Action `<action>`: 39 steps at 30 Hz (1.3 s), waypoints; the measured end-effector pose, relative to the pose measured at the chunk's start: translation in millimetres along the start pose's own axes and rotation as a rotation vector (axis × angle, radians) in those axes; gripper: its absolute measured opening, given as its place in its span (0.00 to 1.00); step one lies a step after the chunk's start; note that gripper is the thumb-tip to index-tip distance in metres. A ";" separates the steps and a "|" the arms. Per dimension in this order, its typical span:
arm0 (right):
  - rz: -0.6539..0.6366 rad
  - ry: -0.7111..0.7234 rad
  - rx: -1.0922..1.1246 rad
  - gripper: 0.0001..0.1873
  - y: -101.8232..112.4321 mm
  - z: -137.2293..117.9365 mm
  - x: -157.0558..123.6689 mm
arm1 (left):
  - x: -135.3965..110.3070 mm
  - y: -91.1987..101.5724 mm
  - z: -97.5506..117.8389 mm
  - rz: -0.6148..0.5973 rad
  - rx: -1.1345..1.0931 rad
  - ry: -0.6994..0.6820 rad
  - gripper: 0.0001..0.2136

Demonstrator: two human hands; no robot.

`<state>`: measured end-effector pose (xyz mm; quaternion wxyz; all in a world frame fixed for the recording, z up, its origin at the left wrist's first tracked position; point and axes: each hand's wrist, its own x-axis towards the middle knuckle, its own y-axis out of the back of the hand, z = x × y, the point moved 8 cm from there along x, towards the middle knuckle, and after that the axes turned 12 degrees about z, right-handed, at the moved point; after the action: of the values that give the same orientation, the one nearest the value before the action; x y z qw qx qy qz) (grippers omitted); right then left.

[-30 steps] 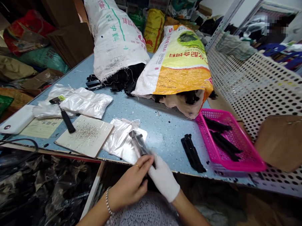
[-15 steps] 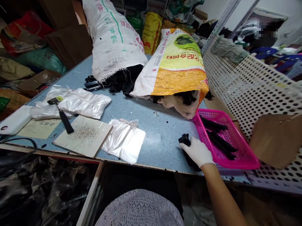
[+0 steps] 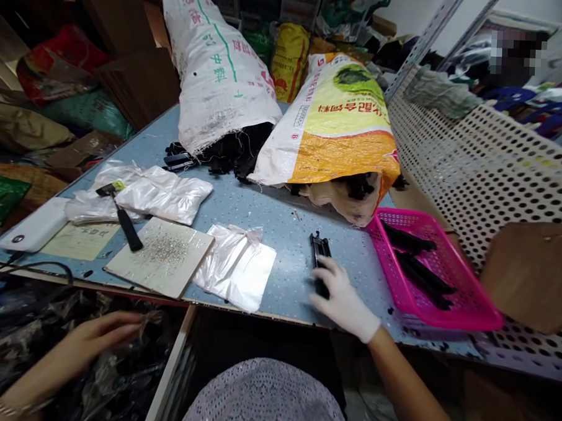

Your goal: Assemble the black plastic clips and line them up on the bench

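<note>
My right hand (image 3: 345,300), in a white glove, is over the lower end of a long black plastic part (image 3: 320,246) lying on the blue table. Its fingers are spread across the part, apart from one another, and they hide its near end. My bare left hand (image 3: 101,336) hangs at the lower left above a drawer of crumpled dark plastic bags (image 3: 110,383). Its fingers are stretched out, slightly blurred, and nothing shows in them. A pink plastic basket (image 3: 400,302) to the right holds a few similar black parts (image 3: 424,279).
Two woven sacks, one white (image 3: 225,90) and one yellow-orange (image 3: 346,154), spill black parts at the back. On the left lie clear plastic bags (image 3: 165,193), a hammer (image 3: 129,229), a square board (image 3: 162,255) and a white device (image 3: 33,224). A perforated white panel (image 3: 478,163) borders the right.
My right hand has moved left, away from the basket, and the black part now lies flat on the table. My left hand has come into view over the drawer.
</note>
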<state>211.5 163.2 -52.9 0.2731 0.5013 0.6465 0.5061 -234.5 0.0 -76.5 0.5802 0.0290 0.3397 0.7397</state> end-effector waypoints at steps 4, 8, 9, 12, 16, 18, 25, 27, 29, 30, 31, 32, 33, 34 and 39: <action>0.155 -0.390 -0.207 0.41 -2.6 31.4 -12.6 | 41.0 -111.9 98.1 0.001 -0.025 -0.355 0.10; 0.075 -0.405 -0.290 0.35 -3.1 48.3 -24.1 | 54.0 -181.1 158.0 0.227 0.159 -0.583 0.04; 0.073 -0.404 -0.281 0.31 1.4 53.3 -27.0 | 57.0 -188.1 159.0 0.224 0.169 -0.586 0.05; 0.084 -0.452 -0.040 0.22 15.4 61.9 -34.3 | 66.2 -188.0 148.6 0.171 0.146 -0.573 0.10; -0.062 -0.573 0.861 0.22 0.2 23.5 -41.0 | 74.3 -175.4 137.2 0.161 0.099 -0.543 0.08; -0.278 -0.671 1.317 0.27 -24.6 -17.8 -49.2 | 75.6 -172.8 135.1 0.189 0.077 -0.529 0.06; -0.701 -1.070 1.851 0.27 -93.0 -82.2 -79.7 | 64.9 -169.7 136.4 0.216 0.025 -0.686 0.15; -0.746 -1.070 1.977 0.28 -92.9 -84.3 -78.8 | 59.7 -169.0 137.7 0.207 0.025 -0.734 0.18; -0.815 -1.037 2.083 0.28 -89.1 -88.9 -76.5 | 54.1 -167.2 140.0 0.217 0.036 -0.776 0.21; -0.850 -1.019 2.116 0.29 -87.9 -91.8 -75.3 | 51.2 -165.3 141.7 0.234 0.049 -0.798 0.21; -0.884 -1.000 2.136 0.29 -87.6 -95.2 -74.4 | 48.0 -163.0 143.8 0.254 0.066 -0.820 0.22; -0.914 -0.982 2.146 0.29 -88.3 -98.7 -73.5 | 44.5 -160.3 146.3 0.276 0.084 -0.842 0.23; -0.937 -0.970 2.149 0.29 -90.1 -102.2 -72.5 | 40.4 -158.0 149.3 0.291 0.103 -0.865 0.25; -0.957 -0.965 2.143 0.29 -92.8 -105.5 -71.6 | 35.3 -156.6 152.8 0.296 0.124 -0.891 0.26; -0.812 -0.945 1.873 0.28 -112.5 -106.6 -58.1 | -10.2 -171.6 171.6 0.130 0.154 -1.034 0.31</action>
<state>98.2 70.6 -130.2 0.1510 0.4027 0.7189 -0.5461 -12.3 87.9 -33.2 0.6212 0.4538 0.0597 0.6361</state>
